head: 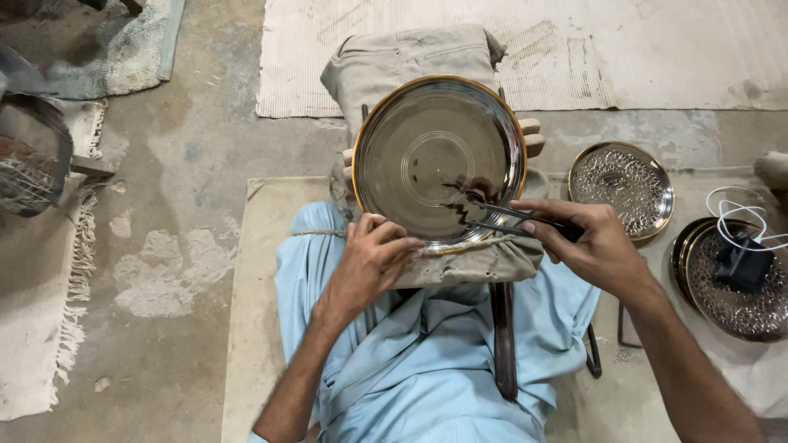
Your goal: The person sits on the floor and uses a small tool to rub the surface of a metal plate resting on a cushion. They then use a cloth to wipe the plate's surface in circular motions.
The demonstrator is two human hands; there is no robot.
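Round brass-rimmed metal plate (435,156): stiff, slick, probably light. Left hand (371,262) grips its 7 o'clock rim; right hand (591,242) pinches a thin dark metal tool (513,215).

You sit on a bare concrete floor (189,164), stained and patchy. A tan mat (258,271) lies under you, a pale ribbed mat (624,49) ahead, and a fringed rug (49,328) at your left. To your right, an engraved metal plate (621,184) rests on the floor, with two stacked engraved plates (735,308) just beside it.
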